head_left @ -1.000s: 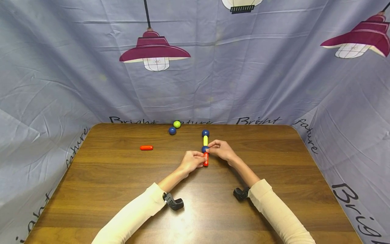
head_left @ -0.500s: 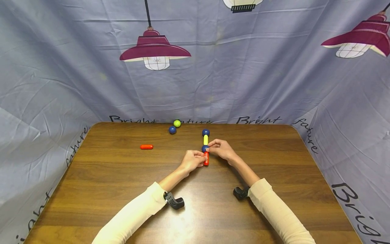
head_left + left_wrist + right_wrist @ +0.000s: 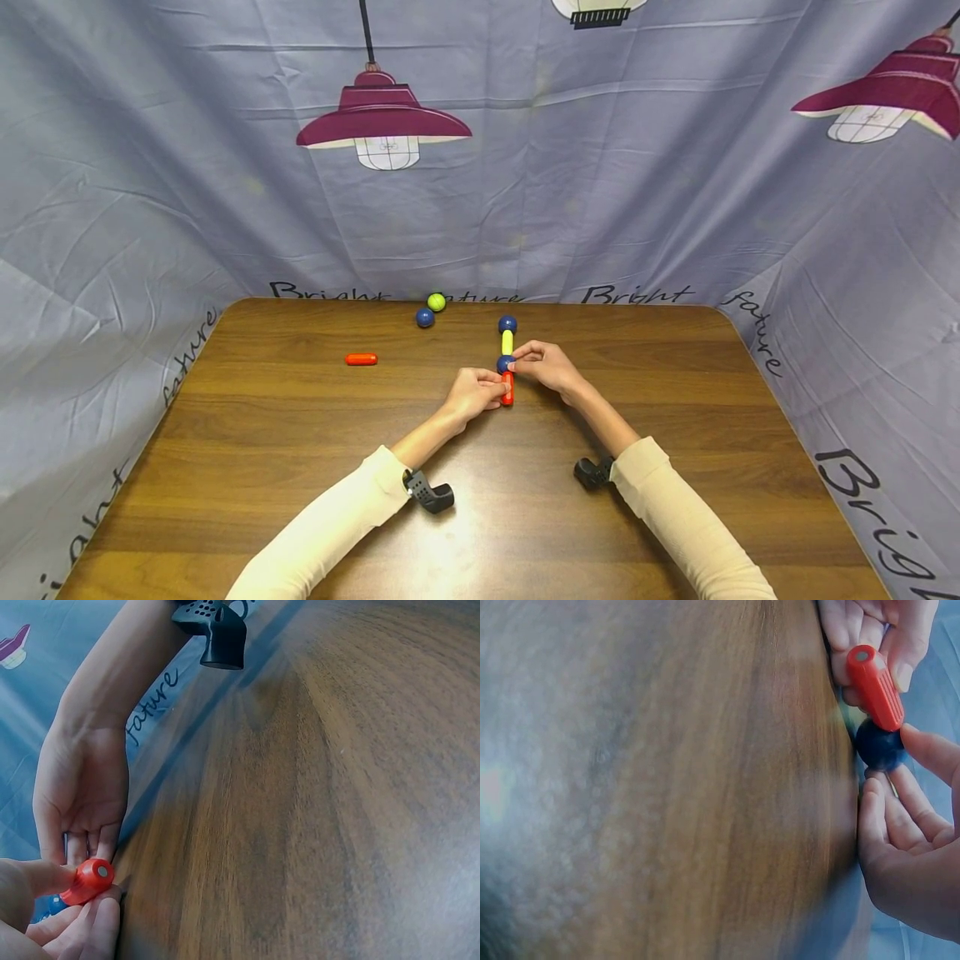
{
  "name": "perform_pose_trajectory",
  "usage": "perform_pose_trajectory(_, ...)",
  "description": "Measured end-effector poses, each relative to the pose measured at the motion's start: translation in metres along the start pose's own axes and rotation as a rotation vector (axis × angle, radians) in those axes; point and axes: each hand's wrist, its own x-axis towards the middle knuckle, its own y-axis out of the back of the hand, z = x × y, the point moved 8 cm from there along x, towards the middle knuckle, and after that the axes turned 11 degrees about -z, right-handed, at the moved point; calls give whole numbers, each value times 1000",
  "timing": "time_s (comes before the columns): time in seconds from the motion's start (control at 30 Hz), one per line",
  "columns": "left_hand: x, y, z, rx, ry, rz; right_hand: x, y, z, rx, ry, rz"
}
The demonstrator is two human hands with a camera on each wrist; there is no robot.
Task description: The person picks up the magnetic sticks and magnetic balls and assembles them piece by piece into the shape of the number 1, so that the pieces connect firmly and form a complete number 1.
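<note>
A short chain lies on the wooden table (image 3: 300,467): a blue ball (image 3: 507,324) at the far end, a yellow rod (image 3: 507,342), a second blue ball (image 3: 504,363) and a red rod (image 3: 507,389) nearest me. My left hand (image 3: 474,394) pinches the red rod (image 3: 88,880) from the left. My right hand (image 3: 546,365) pinches the second blue ball (image 3: 879,745) from the right. The red rod (image 3: 874,686) meets that ball end-on.
A loose red rod (image 3: 361,359) lies to the left. A blue ball (image 3: 424,317) and a green ball (image 3: 436,302) sit together at the table's far edge. A printed blue cloth (image 3: 150,208) hangs behind and on both sides.
</note>
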Motion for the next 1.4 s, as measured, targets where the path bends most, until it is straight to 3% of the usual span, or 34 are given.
perform_pose_trajectory(0.23, -16, -6, 21, 23, 1, 1, -1, 0, 1, 3, -5, 0)
perform_pose_trajectory(0.57, -19, -6, 22, 13, 9, 3, -1, 0, 3, 32, -3, -5)
perform_pose_trajectory(0.8, 3, 2, -5, -2, 12, 25, 22, 7, 34, 44, -12, 14)
perform_pose_trajectory(1.4, 5, 4, -6, 19, -15, 72, 22, 8, 33, 24, -16, 22)
